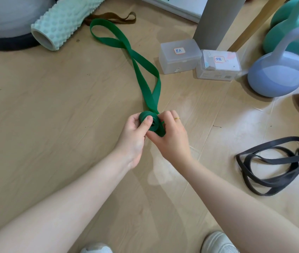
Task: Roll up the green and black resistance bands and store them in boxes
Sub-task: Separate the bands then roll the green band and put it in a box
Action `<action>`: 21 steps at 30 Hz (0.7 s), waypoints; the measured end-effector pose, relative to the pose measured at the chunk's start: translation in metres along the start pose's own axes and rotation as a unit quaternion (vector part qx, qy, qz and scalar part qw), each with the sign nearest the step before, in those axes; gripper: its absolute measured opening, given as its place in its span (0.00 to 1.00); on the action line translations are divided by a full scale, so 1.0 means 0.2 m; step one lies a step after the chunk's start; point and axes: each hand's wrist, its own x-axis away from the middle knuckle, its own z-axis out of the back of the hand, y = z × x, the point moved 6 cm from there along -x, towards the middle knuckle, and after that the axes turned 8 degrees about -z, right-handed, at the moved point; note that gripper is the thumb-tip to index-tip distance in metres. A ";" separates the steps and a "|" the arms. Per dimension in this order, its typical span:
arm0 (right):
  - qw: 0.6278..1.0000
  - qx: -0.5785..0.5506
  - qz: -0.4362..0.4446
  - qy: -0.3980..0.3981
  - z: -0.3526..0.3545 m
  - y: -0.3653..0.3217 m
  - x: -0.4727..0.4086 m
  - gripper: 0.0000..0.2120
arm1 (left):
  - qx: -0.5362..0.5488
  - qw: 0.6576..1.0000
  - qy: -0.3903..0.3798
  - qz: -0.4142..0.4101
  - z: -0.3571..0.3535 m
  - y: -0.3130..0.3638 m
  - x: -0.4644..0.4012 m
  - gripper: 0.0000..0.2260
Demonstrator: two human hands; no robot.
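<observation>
Boxes point(199, 60), 2, lids shut, contents unclear, stand on the floor point(53, 125); left hand point(135, 136) and right hand point(170, 134) pinch the part-rolled green band point(145, 75).

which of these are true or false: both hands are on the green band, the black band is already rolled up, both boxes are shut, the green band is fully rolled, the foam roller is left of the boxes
1. Both hands are on the green band: true. The left hand and right hand pinch the small roll at the near end of the green band.
2. The black band is already rolled up: false. The black band lies in loose loops on the floor, untouched.
3. Both boxes are shut: true. The box on the left and the box on the right have their lids on.
4. The green band is fully rolled: false. Most of it trails unrolled across the floor.
5. The foam roller is left of the boxes: true. The foam roller lies far left.
</observation>
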 end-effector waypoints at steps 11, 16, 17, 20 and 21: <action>0.920 0.180 0.299 -0.178 0.06 0.13 0.13 0.20 | -0.357 0.904 -0.210 0.108 0.05 -0.10 0.05 0.10; 0.943 0.131 0.198 -0.234 0.05 0.18 0.10 0.22 | -0.401 0.893 -0.201 0.046 0.03 -0.10 0.03 0.11; 0.950 0.111 0.150 -0.249 0.06 0.20 0.09 0.23 | -0.433 0.879 -0.200 0.018 0.01 -0.09 0.03 0.12; 0.955 0.109 0.082 -0.264 0.05 0.28 0.06 0.20 | -0.491 0.845 -0.205 -0.052 -0.02 -0.06 0.05 0.11; 0.956 0.117 0.083 -0.256 0.05 0.30 0.05 0.17 | -0.495 0.840 -0.210 -0.070 -0.02 -0.05 0.05 0.11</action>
